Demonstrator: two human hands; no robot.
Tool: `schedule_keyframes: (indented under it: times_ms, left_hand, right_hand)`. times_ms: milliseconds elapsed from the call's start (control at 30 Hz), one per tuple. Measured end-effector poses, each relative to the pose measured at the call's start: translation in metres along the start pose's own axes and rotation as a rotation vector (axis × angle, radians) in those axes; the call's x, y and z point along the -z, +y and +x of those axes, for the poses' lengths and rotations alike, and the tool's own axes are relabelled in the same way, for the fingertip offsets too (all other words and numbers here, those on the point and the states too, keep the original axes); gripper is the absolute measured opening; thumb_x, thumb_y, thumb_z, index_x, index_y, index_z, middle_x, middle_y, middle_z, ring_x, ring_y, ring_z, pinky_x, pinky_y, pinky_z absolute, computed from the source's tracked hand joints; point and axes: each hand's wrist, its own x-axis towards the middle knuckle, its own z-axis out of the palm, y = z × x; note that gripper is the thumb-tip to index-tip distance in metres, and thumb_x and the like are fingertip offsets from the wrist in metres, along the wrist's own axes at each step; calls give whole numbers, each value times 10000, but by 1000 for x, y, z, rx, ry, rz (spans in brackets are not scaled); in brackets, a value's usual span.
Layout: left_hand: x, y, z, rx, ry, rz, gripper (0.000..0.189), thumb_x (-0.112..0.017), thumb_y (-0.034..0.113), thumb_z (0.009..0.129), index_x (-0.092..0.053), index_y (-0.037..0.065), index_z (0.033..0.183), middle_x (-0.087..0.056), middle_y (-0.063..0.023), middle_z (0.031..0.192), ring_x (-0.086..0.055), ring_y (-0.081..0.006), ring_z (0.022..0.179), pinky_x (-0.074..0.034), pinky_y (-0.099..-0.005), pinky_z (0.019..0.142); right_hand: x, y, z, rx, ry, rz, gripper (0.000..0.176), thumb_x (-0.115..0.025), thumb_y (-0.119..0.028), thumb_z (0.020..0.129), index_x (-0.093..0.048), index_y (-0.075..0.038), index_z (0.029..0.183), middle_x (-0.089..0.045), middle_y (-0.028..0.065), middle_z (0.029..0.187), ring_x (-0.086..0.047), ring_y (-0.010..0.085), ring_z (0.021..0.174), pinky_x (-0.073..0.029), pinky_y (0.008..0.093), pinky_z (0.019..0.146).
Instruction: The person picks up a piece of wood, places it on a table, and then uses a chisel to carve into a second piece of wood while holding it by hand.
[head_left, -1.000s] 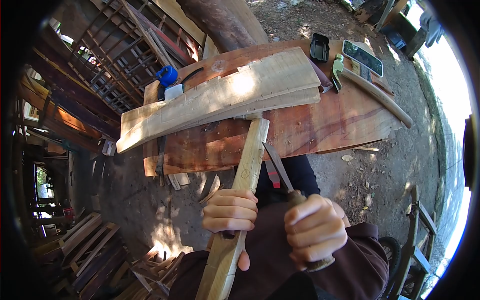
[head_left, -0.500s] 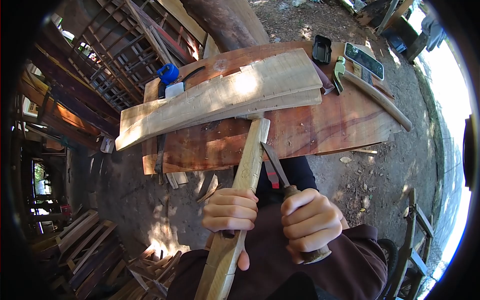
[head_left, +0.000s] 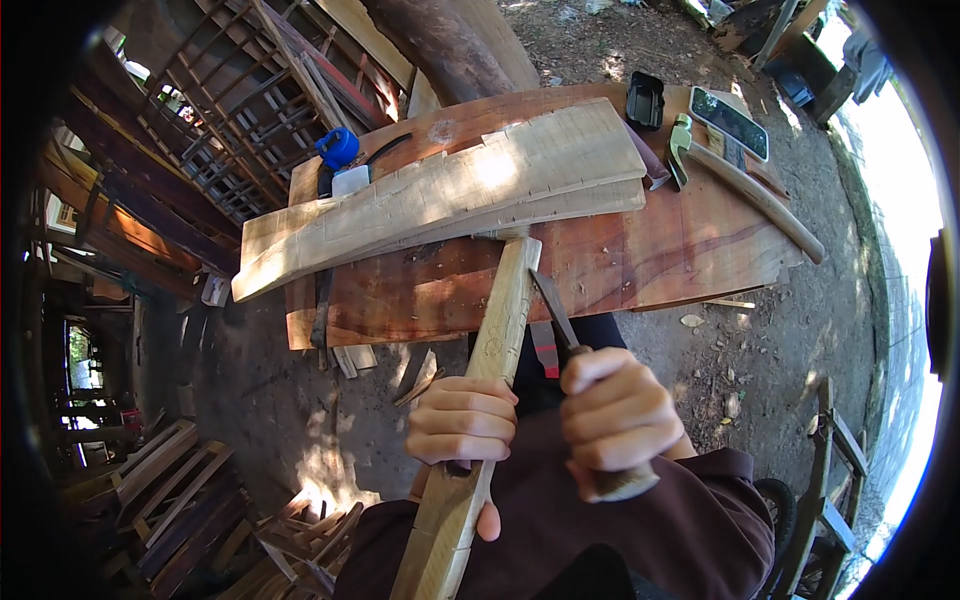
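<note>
My left hand [head_left: 462, 421] grips a long pale wooden stick [head_left: 500, 330] that runs from my lap up to the edge of the reddish workbench plank [head_left: 680, 250]. My right hand [head_left: 615, 415] is closed on the wooden handle of a knife [head_left: 556, 310]. Its dark blade points up and away and lies against the right side of the stick, just below the bench edge. Both hands sit side by side over my dark sleeves.
Two pale notched boards [head_left: 450, 190] lie stacked on the bench. Behind them are a blue spool [head_left: 337, 147], a black case [head_left: 645, 100], a phone [head_left: 728, 120] and a hammer [head_left: 740, 185]. Stacked timber frames [head_left: 230, 120] fill the left; dirt ground lies on the right.
My right hand has pushed the knife forward and up along the stick, so the blade tip now sits closer to the bench edge. The left hand and stick have stayed put.
</note>
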Motion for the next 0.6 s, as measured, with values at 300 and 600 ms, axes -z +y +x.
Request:
schedule_keyframes:
  times_ms: [300,600]
  left_hand:
    - [0,2,3,27,1,-15,683,-724,721,727,-600,50,736,-623,-54,664,-646,-221,611,-588,-395,699]
    - [1,1,2,10,-10,-11,683,-722,717,733,-605,44,745,-624,-61,669,-643,-218,614,-590,-396,700]
  right_hand:
    - [3,4,2,31,5,24,284,-641,-91,893,-533,-35,637,-425,19,575,-430,166,438,-332,319,490]
    - [3,5,0,48,7,23,331,-658,-147,907,-517,-47,624,-436,21,571,-439,170,438,-295,308,483]
